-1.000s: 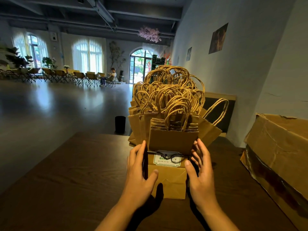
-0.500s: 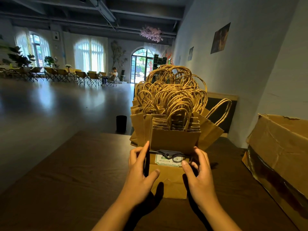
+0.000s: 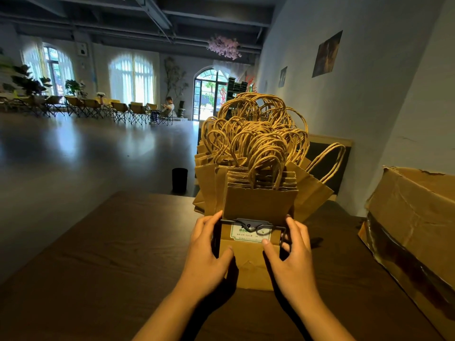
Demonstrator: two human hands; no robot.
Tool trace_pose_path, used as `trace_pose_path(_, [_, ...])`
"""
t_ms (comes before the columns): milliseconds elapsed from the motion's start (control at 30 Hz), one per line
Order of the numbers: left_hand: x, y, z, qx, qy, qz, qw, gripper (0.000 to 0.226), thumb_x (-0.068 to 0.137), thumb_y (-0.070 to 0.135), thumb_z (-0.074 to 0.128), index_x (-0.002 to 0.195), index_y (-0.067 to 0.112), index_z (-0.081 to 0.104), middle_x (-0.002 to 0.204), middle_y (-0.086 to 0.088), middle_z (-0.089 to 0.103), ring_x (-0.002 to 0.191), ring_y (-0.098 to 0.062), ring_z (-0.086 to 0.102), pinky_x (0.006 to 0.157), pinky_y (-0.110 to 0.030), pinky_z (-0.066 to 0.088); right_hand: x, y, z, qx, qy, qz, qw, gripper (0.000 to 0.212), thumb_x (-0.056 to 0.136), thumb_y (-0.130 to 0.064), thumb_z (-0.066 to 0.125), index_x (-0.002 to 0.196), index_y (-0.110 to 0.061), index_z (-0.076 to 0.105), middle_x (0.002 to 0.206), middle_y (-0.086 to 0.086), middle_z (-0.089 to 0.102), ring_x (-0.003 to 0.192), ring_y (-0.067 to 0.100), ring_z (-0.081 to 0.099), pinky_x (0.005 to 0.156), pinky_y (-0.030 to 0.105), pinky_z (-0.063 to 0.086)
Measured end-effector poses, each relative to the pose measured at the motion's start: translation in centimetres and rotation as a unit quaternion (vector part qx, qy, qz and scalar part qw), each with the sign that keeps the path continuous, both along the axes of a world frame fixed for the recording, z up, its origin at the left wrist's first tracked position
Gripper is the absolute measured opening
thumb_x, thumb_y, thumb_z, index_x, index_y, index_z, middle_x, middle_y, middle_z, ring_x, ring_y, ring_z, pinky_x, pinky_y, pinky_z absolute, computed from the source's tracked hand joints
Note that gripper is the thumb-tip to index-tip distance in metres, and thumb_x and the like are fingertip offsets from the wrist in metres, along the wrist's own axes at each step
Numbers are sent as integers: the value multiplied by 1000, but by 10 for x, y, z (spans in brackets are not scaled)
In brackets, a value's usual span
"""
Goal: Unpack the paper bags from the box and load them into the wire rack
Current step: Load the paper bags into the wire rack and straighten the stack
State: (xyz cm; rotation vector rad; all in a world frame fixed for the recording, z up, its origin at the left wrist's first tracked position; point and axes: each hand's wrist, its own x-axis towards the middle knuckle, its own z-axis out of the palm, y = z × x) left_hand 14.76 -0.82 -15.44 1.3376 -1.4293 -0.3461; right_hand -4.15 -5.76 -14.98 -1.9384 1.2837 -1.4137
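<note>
The paper bags (image 3: 256, 203) stand upright in one long row on the dark wooden table (image 3: 103, 254). The row runs straight away from the person, so its long axis goes from the near edge toward the far edge of the table. The flat front of the nearest bag faces the camera, and all twisted handles (image 3: 261, 139) point up. Some bags at the sides of the row lean outward.

The wire rack (image 3: 251, 226) holds the row, but only its thin front bar with a small bent piece is visible, across the nearest bag and over a white label (image 3: 250, 233). The bags hide the remaining rack. The print on the label is too small to read.

The left hand (image 3: 209, 252) grips the left side of the row's near end: thumb on the front of the bag, fingers curled around the edge. The right hand (image 3: 293, 252) grips the right side in the same way, thumb near the label.

The cardboard box (image 3: 416, 217) lies on the table at the right, well apart from the bags, and the picture edge cuts it off. Its inside is not visible.
</note>
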Motion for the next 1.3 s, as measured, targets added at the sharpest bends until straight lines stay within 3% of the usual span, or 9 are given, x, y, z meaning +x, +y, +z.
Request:
trace_pose_path(233, [9, -2, -5, 88, -113, -10, 990, 130, 64, 36, 94, 151, 53, -1, 144, 21, 22, 127, -9, 47, 103, -37, 53, -13, -10, -9, 95, 108, 6, 990, 120, 67, -35, 93, 157, -33, 14, 157, 0, 36, 133, 19, 51, 106, 37, 50])
trace_pose_path(367, [19, -2, -6, 120, -174, -18, 977, 153, 53, 39, 98, 149, 58, -20, 152, 12, 23, 137, -15, 39, 112, -44, 44, -18, -12, -7, 112, 228, 26, 967, 143, 59, -40, 96, 157, -36, -8, 167, -6, 10, 153, 19, 20, 122, 40, 28])
trace_pose_path(500, [14, -1, -12, 86, -152, 3, 985, 143, 64, 30, 95, 148, 63, -17, 160, 14, 31, 142, -13, 40, 114, -42, 43, -18, -14, -12, 93, 229, 3, 969, 134, 66, -39, 92, 156, -39, -7, 158, -2, 35, 140, 19, 42, 111, 37, 44])
trace_pose_path(633, [5, -2, -15, 39, -158, 58, 985, 127, 78, 26, 86, 149, 58, -14, 151, 10, 48, 134, -11, 51, 110, -36, 45, -14, -16, -16, 33, 220, -42, 974, 116, 75, -44, 86, 157, -31, 5, 142, 0, 53, 126, 18, 55, 97, 30, 52])
trace_pose_path(800, [5, -4, -17, 19, -172, 90, 981, 116, 79, 39, 83, 156, 46, -3, 145, 11, 50, 130, -7, 49, 106, -30, 45, -12, -17, -22, -40, 192, -58, 979, 103, 76, -53, 82, 154, -24, 22, 147, -5, 38, 131, 22, 50, 101, 38, 53])
trace_pose_path(900, [4, -5, -15, -30, -141, 80, 986, 105, 77, 42, 85, 157, 38, 16, 138, 15, 43, 124, 6, 34, 103, -14, 39, -11, -14, -19, -73, 133, -68, 986, 95, 78, -58, 75, 153, -24, 26, 140, -7, 35, 129, 19, 44, 99, 44, 52])
trace_pose_path(1000, [-5, -3, -12, -48, -89, 51, 994, 98, 79, 36, 84, 157, 29, 25, 142, 15, 34, 129, 6, 36, 98, 1, 32, -4, -7, -12, -81, 94, -58, 991, 87, 82, -65, 60, 153, -21, 34, 143, -10, 35, 136, 14, 33, 108, 43, 44])
trace_pose_path(1133, [-8, 0, -9, -65, -63, 42, 995, 88, 83, 32, 80, 155, 28, 31, 142, 16, 32, 135, 3, 35, 103, 0, 28, 3, 1, -4, -56, 37, -16, 998, 86, 82, -62, 58, 154, -22, 33, 142, -25, 27, 140, 2, 28, 113, 30, 35])
trace_pose_path(1300, [-3, 4, -2, -67, -43, 26, 996, 77, 86, 21, 77, 151, 32, 37, 133, 28, 39, 129, 9, 40, 101, -1, 31, -2, -1, -1, -75, 47, -5, 996, 80, 85, -54, 60, 153, -24, 32, 145, -26, 25, 138, -13, 23, 109, 11, 26])
